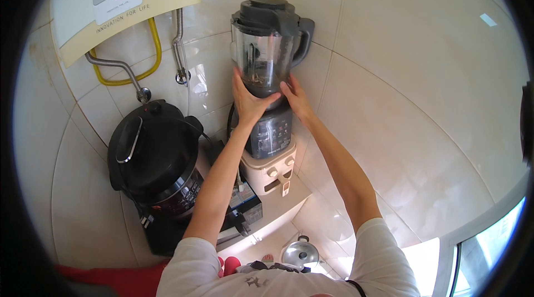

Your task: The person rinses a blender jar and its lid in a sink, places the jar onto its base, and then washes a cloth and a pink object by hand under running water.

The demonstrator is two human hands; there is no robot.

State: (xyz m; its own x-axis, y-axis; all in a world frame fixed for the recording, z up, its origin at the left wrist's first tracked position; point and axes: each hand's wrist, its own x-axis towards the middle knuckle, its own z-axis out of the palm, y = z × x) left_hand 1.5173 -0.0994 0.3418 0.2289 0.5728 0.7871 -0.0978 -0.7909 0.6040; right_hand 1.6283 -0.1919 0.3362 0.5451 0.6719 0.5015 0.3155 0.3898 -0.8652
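My left hand (pixel 249 103) grips the dark collar low on a clear blender jar (pixel 267 57), its thumb spread across the front. On the opposite side my right hand (pixel 297 97) holds the same collar, with some fingertips hidden behind it. A dark grey lid (pixel 267 11) covers the jar, and its handle (pixel 306 42) points right. Brownish residue shows near the jar's bottom. Just below my hands is the blender's motor base (pixel 271 134) with a control panel. That base rests on a cream air fryer (pixel 267 172). Whether jar and base are fully joined cannot be seen.
A black electric pressure cooker (pixel 156 151) stands left of my left forearm. Above it hang a water heater (pixel 125 17), a yellow hose (pixel 157 42) and metal pipes (pixel 117 63). Tiled wall (pixel 396 109) rises close on the right. A lidded pot (pixel 300 253) is on the floor.
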